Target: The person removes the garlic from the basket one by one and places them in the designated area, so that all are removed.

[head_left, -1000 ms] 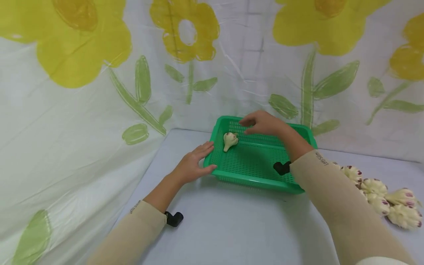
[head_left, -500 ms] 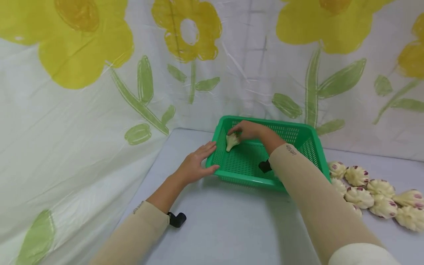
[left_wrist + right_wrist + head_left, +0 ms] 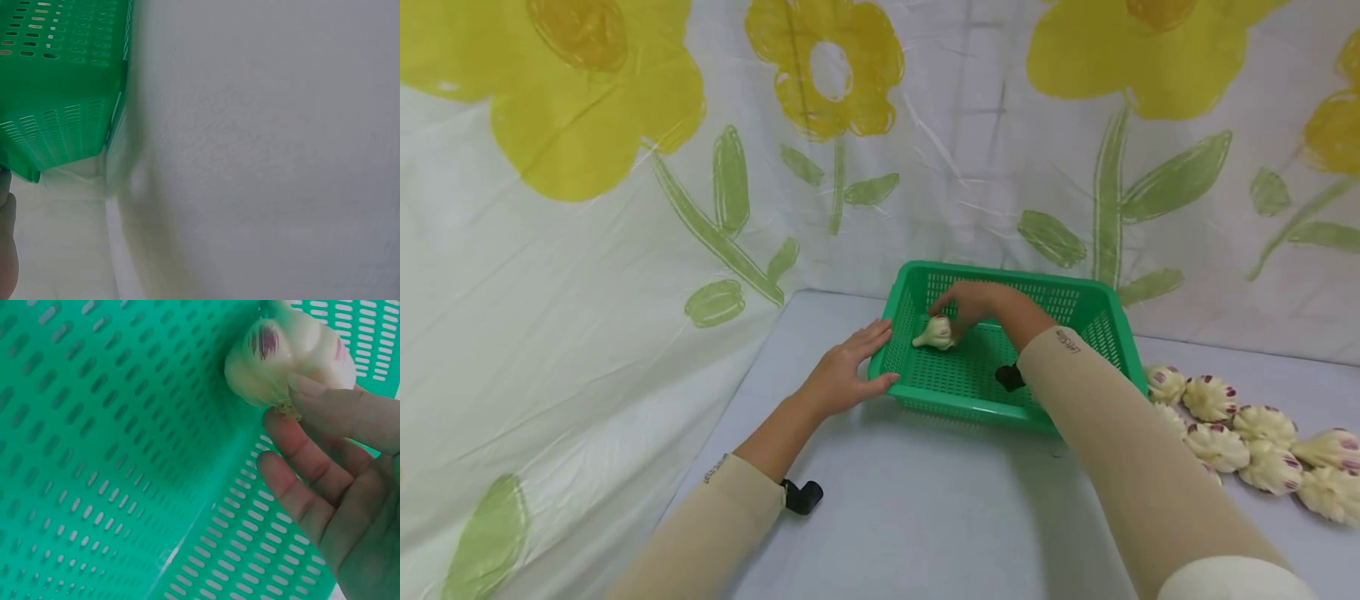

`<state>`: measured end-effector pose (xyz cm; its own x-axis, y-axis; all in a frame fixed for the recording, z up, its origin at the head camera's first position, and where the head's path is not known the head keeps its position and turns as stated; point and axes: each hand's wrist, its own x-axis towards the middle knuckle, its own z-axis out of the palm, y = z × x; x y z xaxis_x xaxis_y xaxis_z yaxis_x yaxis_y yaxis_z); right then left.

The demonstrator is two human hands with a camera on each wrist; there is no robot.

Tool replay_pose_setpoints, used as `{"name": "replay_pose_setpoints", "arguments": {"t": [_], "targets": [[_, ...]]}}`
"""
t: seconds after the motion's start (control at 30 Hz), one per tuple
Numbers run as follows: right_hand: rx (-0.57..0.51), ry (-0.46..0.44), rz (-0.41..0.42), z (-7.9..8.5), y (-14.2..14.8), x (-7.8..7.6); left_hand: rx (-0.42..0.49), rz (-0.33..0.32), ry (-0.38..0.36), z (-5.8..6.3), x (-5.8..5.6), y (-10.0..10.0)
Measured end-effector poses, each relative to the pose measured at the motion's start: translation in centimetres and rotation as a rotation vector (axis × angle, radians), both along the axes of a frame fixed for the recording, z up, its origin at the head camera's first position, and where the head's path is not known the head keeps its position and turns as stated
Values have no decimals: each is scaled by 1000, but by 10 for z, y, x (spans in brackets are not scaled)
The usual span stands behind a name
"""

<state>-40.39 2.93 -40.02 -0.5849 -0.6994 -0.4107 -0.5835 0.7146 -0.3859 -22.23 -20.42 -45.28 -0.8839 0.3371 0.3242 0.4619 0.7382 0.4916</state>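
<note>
A green plastic basket (image 3: 985, 408) stands on the table near the back curtain. My left hand (image 3: 844, 375) rests against its left end, fingers straight along the rim and thumb at the front corner. Inside the basket, my right hand (image 3: 979, 307) pinches a garlic bulb (image 3: 937, 333) near the left end. In the right wrist view the thumb lies on the garlic's pale, purple-streaked side, with the fingers bent below and behind it. Its stem points left in the head view. Only a sliver of the left hand (image 3: 6, 240) shows in the left wrist view.
Several more garlic bulbs (image 3: 1262, 427) lie grouped on the table right of the basket, partly behind the right sleeve (image 3: 1120, 425). A white curtain (image 3: 947, 192) with painted flowers rises behind and left of the pale table (image 3: 917, 500).
My right hand came down into the basket and took hold of the garlic bulb, which has turned, its stem swinging left, and shifted slightly right. The left hand has stayed at the rim.
</note>
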Motion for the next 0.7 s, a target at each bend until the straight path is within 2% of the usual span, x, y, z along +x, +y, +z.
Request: {"name": "replay_pose_setpoints", "arguments": {"t": [0.23, 0.47, 0.7], "targets": [[8, -69, 26, 2, -3, 4, 12, 6, -12, 1, 2, -1], [42, -221, -2, 4, 0, 5, 2, 9, -17, 1, 1, 0], [78, -274, 15, 0, 4, 5, -13, 7, -23, 1, 0, 0]]}}
